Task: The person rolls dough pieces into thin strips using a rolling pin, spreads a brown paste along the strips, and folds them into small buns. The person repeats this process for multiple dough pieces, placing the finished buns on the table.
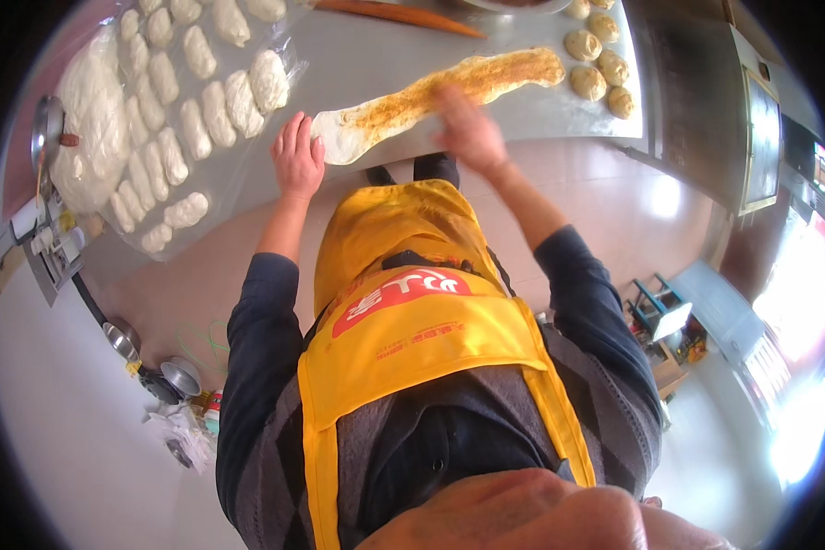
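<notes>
A long, flattened dough strip (447,93) lies slantwise on the metal worktable, a brown paste or seasoning spread over much of it. Its left end is bare and pale. My left hand (298,155) rests at that end, fingers extended, thumb against the dough's edge. Over the middle of the strip, my right hand (473,130) is blurred by motion; its fingertips reach the coated surface, and whether they hold anything cannot be made out. To the left, several pale dough pieces (199,51) lie in rows on clear plastic film, beside a larger film-covered dough mass (95,117).
Several round dough balls (588,83) sit near the table's right end. A wooden rolling pin (402,15) lies at the far side, near a partly visible bowl (519,5). A metal cabinet (687,110) stands to the right. Metal pans (181,375) are at the lower left.
</notes>
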{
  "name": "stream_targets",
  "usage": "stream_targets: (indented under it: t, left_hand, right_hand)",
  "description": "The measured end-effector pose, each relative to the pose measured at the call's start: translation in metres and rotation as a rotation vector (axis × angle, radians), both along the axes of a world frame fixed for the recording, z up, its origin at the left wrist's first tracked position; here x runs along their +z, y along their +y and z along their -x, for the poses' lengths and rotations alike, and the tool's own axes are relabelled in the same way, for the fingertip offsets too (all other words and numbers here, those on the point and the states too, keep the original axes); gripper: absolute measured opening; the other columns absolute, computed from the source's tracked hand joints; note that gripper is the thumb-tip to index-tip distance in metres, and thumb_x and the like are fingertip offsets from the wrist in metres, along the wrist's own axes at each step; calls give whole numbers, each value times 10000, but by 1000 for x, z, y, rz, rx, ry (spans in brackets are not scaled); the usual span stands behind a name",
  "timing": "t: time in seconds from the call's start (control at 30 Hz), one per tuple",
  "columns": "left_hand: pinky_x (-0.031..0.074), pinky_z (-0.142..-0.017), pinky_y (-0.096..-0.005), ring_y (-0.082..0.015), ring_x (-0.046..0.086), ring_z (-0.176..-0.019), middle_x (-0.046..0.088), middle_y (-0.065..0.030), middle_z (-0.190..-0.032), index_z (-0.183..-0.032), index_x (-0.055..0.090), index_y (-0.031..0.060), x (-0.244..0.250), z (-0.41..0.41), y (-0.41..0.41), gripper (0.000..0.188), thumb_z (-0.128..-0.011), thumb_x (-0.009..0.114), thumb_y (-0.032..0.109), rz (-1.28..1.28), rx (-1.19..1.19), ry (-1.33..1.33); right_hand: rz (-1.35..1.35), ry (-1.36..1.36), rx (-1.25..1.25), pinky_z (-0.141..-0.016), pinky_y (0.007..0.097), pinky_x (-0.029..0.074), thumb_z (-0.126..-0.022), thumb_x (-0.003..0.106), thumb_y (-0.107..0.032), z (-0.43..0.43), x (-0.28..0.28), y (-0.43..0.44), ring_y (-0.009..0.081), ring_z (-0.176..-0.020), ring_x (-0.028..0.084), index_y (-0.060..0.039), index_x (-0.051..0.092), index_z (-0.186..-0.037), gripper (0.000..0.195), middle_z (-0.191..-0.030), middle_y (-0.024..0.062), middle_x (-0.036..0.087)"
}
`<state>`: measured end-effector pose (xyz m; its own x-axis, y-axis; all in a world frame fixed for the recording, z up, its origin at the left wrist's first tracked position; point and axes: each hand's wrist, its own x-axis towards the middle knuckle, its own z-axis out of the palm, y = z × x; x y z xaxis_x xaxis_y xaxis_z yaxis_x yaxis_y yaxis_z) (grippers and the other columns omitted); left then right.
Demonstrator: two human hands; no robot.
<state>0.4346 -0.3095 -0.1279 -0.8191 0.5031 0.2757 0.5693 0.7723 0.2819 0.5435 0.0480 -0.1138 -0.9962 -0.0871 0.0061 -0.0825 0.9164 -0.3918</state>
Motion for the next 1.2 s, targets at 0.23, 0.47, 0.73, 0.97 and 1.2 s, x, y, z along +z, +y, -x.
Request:
stream_targets:
  t: [0.23,0.47,0.73,0.97,1.2]
  left_hand:
    - [414,-1117,-485,-314,545,-1355,580,-57,-1510,-1402,626,82,8,0,7,423,-1034,605,290,-11,10,-16]
    - [419,-1117,-458,-267,537,-1366,580,-32,-1508,-1392,634,103,9,-3,5,428,-1012,637,301,0,39,-22]
    - [422,-1116,-454,-260,538,-1368,582,-29,-1503,-1374,639,101,9,-5,4,413,-1012,635,300,-32,48,-28]
    - [418,-1125,-463,-288,550,-1357,586,-55,-1505,-1385,635,85,8,-3,6,415,-1013,634,269,-63,39,-43]
    - [429,-1109,-465,-286,551,-1356,588,-57,-1497,-1365,644,85,6,-4,4,400,-1012,639,274,-90,43,-54]
  right_hand:
    - [-377,18,-548,-853,505,598,-914,674,-126,51,16,188,450,-1036,706,-9,669,-1080,203,-1140,216,717]
    - [-307,-234,-505,-903,516,574,-885,669,-220,74,12,224,448,-1018,715,-19,742,-1019,252,-1041,242,751]
    - [-268,89,-221,-788,529,596,-961,646,-270,53,15,133,419,-923,706,-113,703,-1027,179,-1037,174,687]
    - [-137,-202,-551,-903,498,559,-908,694,-286,68,36,173,431,-988,714,-69,761,-1107,302,-1035,207,757]
    - [-149,-111,-112,-860,502,579,-934,702,-363,59,26,78,426,-981,716,-64,718,-1160,375,-1074,212,733]
